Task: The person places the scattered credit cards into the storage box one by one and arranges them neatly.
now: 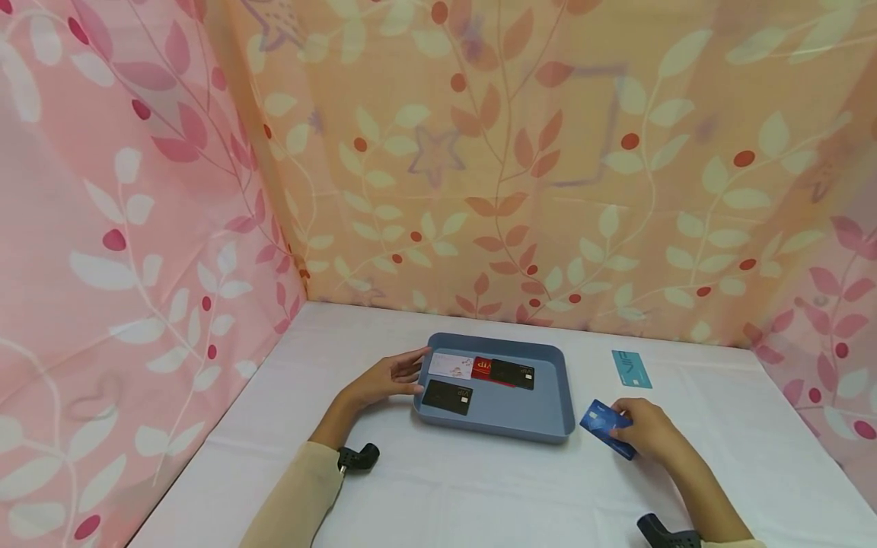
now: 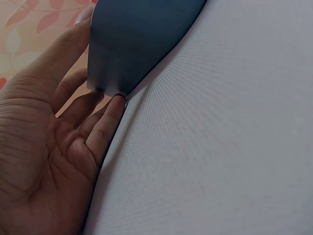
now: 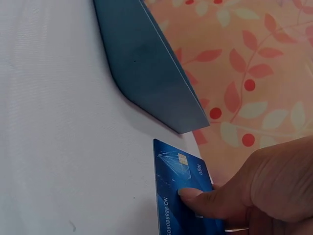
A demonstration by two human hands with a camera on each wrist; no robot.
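Observation:
A blue-grey tray [image 1: 507,422] lies on the white table. At its left end my left hand [image 1: 378,380] holds the edge, the thumb over the rim and other fingertips low on the outer wall, as the left wrist view shows. Inside the tray are a white card [image 1: 450,365], a red VIP card [image 1: 482,368] partly covered by a black VIP card [image 1: 512,374], and another black card [image 1: 447,396] nearer the front. Just right of the tray my right hand [image 1: 651,430] pinches a blue bank card [image 3: 178,176], its chip side facing up, thumb on top.
A teal card [image 1: 632,369] lies on the white tablecloth [image 1: 479,487], right of the tray and beyond my right hand. Leaf-patterned cloth [image 1: 507,152] hangs as walls along the back and both sides of the table.

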